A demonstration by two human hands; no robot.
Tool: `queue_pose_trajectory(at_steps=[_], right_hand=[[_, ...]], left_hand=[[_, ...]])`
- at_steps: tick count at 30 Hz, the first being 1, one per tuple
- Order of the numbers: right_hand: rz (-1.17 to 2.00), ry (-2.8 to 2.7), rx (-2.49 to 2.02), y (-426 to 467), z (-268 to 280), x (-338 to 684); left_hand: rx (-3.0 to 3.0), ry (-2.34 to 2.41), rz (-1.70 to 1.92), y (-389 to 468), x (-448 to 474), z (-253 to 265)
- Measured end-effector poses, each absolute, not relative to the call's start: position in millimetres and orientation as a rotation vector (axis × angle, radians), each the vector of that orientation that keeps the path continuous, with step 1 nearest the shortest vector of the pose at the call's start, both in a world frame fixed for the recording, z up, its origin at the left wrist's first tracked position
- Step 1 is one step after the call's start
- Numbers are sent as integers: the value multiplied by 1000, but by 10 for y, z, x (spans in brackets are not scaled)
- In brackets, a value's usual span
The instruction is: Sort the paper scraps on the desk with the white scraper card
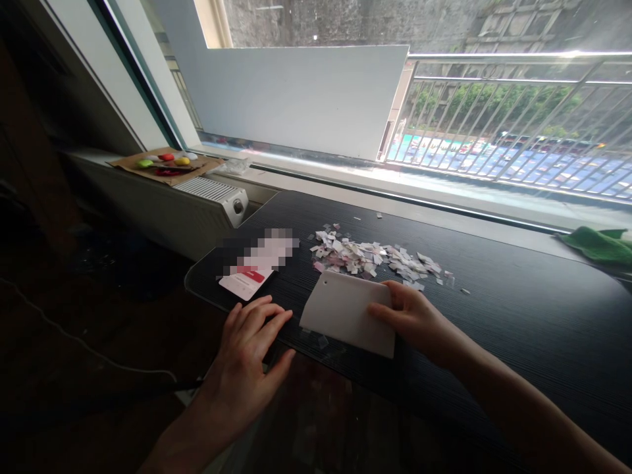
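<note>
Closest to the camera was the left hand (pixel 247 359), resting flat on the near edge of the dark desk (pixel 518 316) with the fingers spread and nothing in its grip. Up and to the left of it, over on the radiator (pixel 207 197), sat a piece of brown cardboard (pixel 162 168) with a few round blobs on it, green, red and yellow. Just beyond the left fingertips lay a small white card (pixel 245 282) with a red patch, partly blurred out.

Moving right, the white scraper (pixel 348 311) stood tilted on the desk, a flat, smooth, roughly rectangular plastic sheet with rounded corners and a tiny hole near one top corner. The right hand (pixel 415 319) pinched it by its right edge, thumb on the near face and fingers wrapped behind. Right behind the scraper's top edge, just about touching it, was the pile of paper scraps (pixel 370 257), small jagged white and pinkish bits strewn in a loose band.

The desk surface looked finely ribbed and matte. Far right, a crumpled green cloth (pixel 600 243) sat by the window sill.
</note>
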State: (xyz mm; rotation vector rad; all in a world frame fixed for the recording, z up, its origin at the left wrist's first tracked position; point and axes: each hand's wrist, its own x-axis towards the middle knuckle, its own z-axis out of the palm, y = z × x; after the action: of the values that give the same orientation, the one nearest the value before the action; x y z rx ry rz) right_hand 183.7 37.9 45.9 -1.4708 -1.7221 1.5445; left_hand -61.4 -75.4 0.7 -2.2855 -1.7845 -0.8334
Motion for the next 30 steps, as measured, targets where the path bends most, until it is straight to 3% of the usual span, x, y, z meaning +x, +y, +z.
queue_pose_trajectory(at_steps=[30], right_hand=[[1632,-1789,-1415,245,563,2094]], left_hand=[[-2291,-1805,-828,-752,-606,76]])
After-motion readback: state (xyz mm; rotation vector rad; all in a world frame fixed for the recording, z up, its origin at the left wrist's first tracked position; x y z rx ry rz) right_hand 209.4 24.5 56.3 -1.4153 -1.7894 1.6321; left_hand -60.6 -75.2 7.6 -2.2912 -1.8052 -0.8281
